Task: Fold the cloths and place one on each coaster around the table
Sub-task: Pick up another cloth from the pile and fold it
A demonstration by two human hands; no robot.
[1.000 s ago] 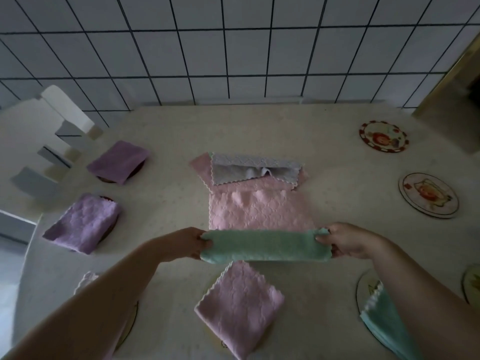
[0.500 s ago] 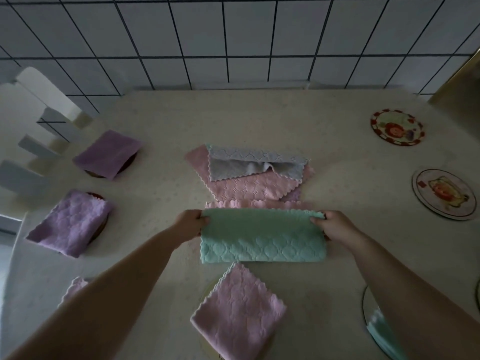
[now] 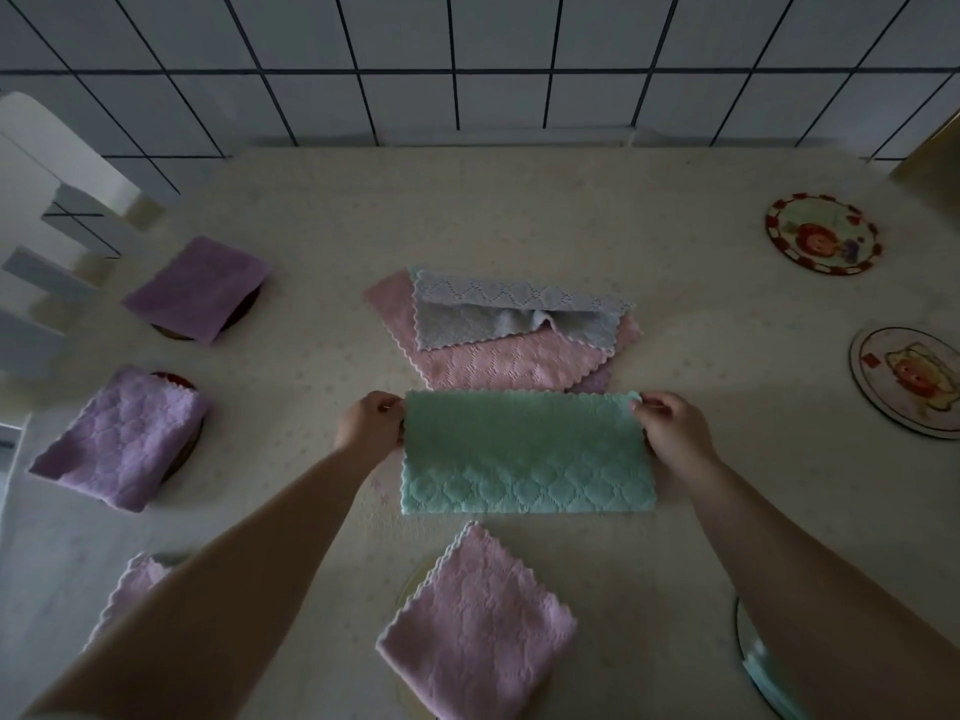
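Observation:
A green cloth [image 3: 524, 454] lies folded in half as a wide strip on the table's middle. My left hand [image 3: 370, 427] pinches its far left corner and my right hand [image 3: 672, 431] pinches its far right corner. Just beyond it a grey cloth [image 3: 511, 317] lies crumpled on an unfolded pink cloth [image 3: 498, 363]. Folded cloths cover coasters: two purple ones [image 3: 200, 288] [image 3: 122, 439] at the left, a pink one [image 3: 478, 623] near me, another pink one [image 3: 132, 584] partly behind my left arm. Two bare picture coasters [image 3: 823, 233] [image 3: 911, 379] sit at the right.
The cream table [image 3: 493, 215] ends at a tiled wall. A white chair back [image 3: 47, 210] stands at the left edge. A coaster with a green cloth [image 3: 763, 662] peeks out by my right forearm at the lower right.
The green cloth was a narrow roll lifted between my hands; both hands carried its top edge away from me and laid it flat as a wider folded strip.

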